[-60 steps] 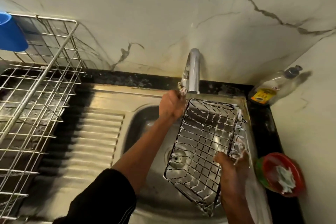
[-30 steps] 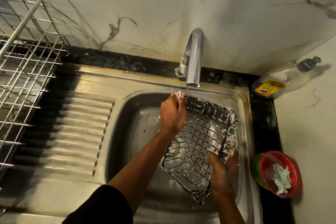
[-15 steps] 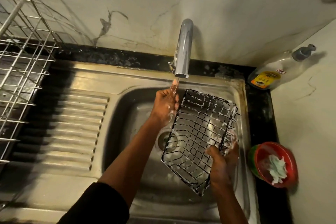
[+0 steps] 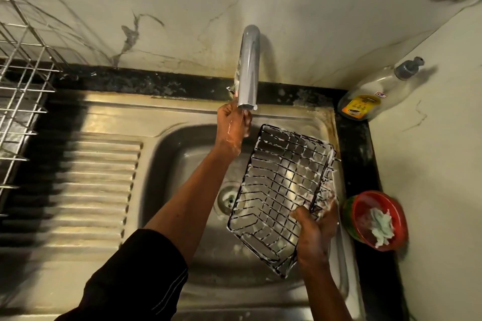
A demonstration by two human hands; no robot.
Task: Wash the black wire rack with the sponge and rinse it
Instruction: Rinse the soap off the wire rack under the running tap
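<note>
The black wire rack (image 4: 281, 185), streaked with white foam, is held tilted over the steel sink basin (image 4: 182, 164). My right hand (image 4: 314, 229) grips its near right side, thumb over the wires. My left hand (image 4: 232, 126) is off the rack, up under the faucet spout (image 4: 249, 68), wet, with fingers curled and nothing seen in it. A thin stream of water runs over it. A pale green scrubber (image 4: 380, 224) lies in a red bowl (image 4: 362, 206) on the counter at the right.
A soap bottle (image 4: 370, 98) lies in the back right corner. A silver wire dish rack (image 4: 20, 91) stands at the left beyond the ribbed drainboard (image 4: 96, 182). The drain (image 4: 228, 198) shows beside the black rack. A marble wall rises behind.
My left hand left the rack's far corner and rose under the spout, where water now runs over it. The right hand keeps its grip on the rack.
</note>
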